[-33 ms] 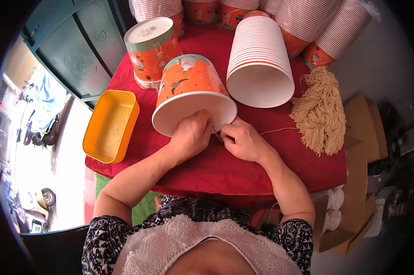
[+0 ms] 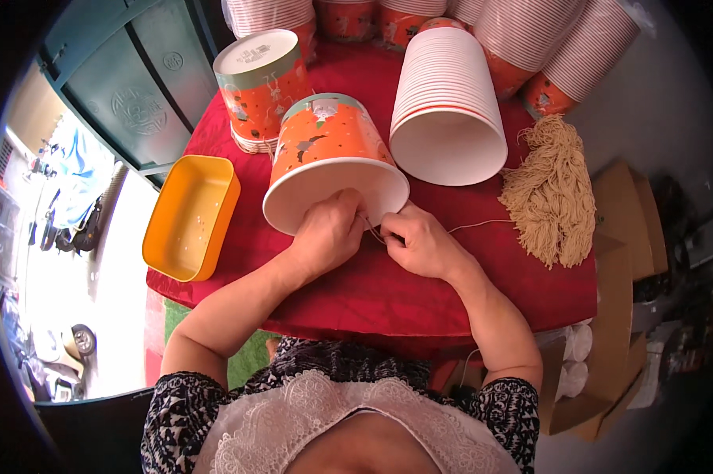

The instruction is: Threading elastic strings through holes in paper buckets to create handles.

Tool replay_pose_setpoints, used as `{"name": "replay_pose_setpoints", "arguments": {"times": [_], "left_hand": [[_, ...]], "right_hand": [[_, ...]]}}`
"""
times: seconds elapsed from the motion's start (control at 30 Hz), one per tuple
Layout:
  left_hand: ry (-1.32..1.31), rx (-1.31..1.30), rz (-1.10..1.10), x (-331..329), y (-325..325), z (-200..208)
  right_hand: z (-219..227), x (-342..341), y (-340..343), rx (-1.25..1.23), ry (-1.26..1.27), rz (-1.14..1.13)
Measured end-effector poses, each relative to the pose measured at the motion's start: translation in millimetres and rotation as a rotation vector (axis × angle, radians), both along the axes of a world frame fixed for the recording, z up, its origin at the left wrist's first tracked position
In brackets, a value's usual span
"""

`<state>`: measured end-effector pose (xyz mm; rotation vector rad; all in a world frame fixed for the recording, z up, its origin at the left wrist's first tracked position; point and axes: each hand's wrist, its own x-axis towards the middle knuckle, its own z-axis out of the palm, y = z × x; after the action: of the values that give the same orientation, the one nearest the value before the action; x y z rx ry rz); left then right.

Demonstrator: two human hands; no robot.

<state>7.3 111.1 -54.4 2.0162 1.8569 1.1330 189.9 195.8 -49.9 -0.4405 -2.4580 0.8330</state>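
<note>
An orange patterned paper bucket (image 2: pixel 337 134) with a grey-green base band lies tilted on the table, its white mouth facing me. My left hand (image 2: pixel 333 229) reaches over the near part of the mouth, its fingers closed in a pinch on a thin string (image 2: pixel 370 227). Close beside it, at the right of the rim, my right hand (image 2: pixel 416 239) is closed on the same string, thumb against curled fingers. A strand of string runs from the right hand to a tan hank of yarn (image 2: pixel 550 193). The fingertips inside the bucket are partly hidden.
A yellow plastic tub (image 2: pixel 188 217) with small bits inside stands at the left. Behind are an upturned orange bucket (image 2: pixel 262 87) and a nested stack of white-lined buckets (image 2: pixel 449 110). More wrapped stacks (image 2: pixel 530 39) line the back. Cardboard boxes (image 2: pixel 621 316) stand right of the red-covered table (image 2: pixel 348 296).
</note>
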Motion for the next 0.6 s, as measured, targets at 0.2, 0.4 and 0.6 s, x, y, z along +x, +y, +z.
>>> {"name": "replay_pose_setpoints", "arguments": {"times": [0.2,0.4,0.6], "left_hand": [[-0.166,-0.072,-0.097,-6.6,-1.3,10.3],[-0.584,-0.323,-0.227,-6.9,2.1,12.3],[-0.682,-0.432,-0.172,-3.0,3.0,21.1]], "right_hand": [[-0.5,0.1,3.1,-0.013,-0.025,0.011],[1.8,-1.2,3.3,-0.066,-0.031,-0.004],[3.3,-2.3,2.6,-0.069,-0.032,0.005]]}}
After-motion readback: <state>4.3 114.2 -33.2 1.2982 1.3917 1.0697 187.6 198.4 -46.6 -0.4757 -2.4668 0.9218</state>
